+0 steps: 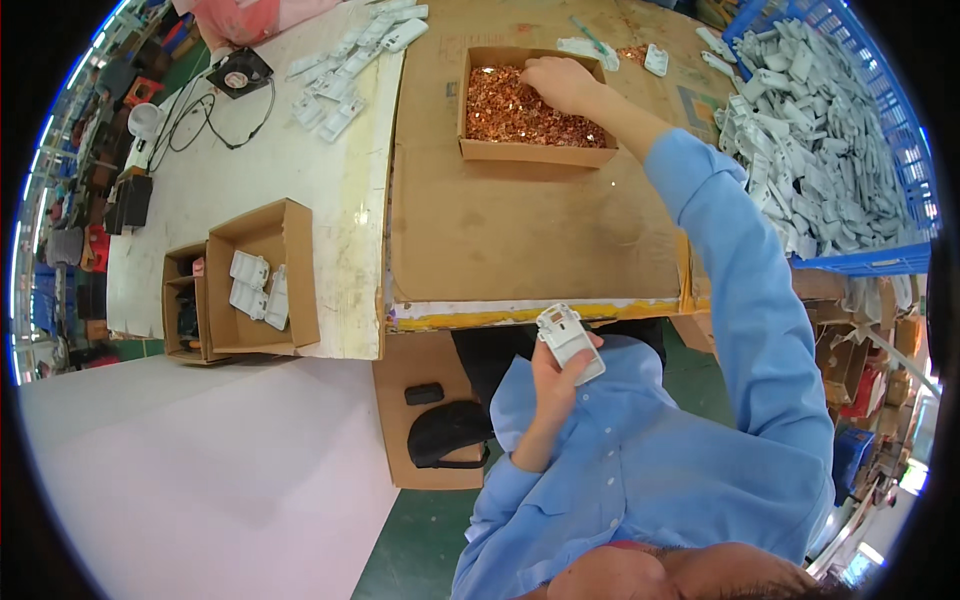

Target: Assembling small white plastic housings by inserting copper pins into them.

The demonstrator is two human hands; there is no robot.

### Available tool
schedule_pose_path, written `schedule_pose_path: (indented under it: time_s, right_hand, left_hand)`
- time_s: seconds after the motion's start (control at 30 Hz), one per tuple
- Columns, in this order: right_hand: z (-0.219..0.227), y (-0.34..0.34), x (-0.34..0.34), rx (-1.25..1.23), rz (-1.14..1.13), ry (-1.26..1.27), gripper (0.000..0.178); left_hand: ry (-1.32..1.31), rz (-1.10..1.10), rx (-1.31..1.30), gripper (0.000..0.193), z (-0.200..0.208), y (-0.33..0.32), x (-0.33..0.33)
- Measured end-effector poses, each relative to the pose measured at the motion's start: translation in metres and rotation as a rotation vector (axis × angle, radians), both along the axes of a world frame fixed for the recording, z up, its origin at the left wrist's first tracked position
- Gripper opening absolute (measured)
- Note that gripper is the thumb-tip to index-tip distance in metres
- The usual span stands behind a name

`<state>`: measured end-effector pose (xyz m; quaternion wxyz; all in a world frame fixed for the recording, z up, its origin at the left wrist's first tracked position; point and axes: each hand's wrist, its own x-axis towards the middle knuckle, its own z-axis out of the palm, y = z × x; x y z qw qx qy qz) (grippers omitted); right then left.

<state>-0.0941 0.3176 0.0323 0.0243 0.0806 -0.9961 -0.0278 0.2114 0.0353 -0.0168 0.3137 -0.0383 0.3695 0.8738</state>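
Observation:
My left hand point(557, 388) is closed round a white plastic housing point(570, 343), held just off the table's front edge before my blue shirt. The housing has a rectangular opening near its upper end. My right arm stretches far forward, and my right hand point(566, 84) reaches over the far right side of a shallow cardboard box point(540, 153). Many small copper-coloured metal pieces point(510, 110) fill that box. The right hand's fingers are curled down at the pieces; whatever is between the fingertips is hidden.
A blue crate point(865, 262) heaped with white plastic parts point(800, 140) stands at right. At left, a cardboard box point(300, 230) holds several white housings. More white parts point(350, 65), a small black fan point(240, 72) and its cable lie farther back. Another person's pink sleeve point(240, 20) shows beyond.

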Motion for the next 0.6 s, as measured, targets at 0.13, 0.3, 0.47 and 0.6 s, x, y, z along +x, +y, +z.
schedule_pose_path:
  time_s: [0.13,0.3,0.47,0.6]
  right_hand:
    - [-0.005,0.001,-0.010,0.175,0.064,-0.015,0.017]
    - [-0.002,-0.001,-0.019,0.221,0.072,-0.031,0.012]
    - [0.014,0.004,-0.008,-0.070,-0.030,-0.006,0.012]
    - [0.030,0.036,0.022,-0.498,-0.097,0.081,0.013]
  left_hand:
    - [0.109,0.096,-0.036,0.043,0.004,0.023,0.008]
    - [0.282,0.074,-0.206,0.039,-0.002,0.041,0.013]
    - [0.310,0.069,-0.221,0.039,0.000,0.040,0.014]
    - [0.238,0.094,-0.195,0.044,0.004,0.028,0.011]
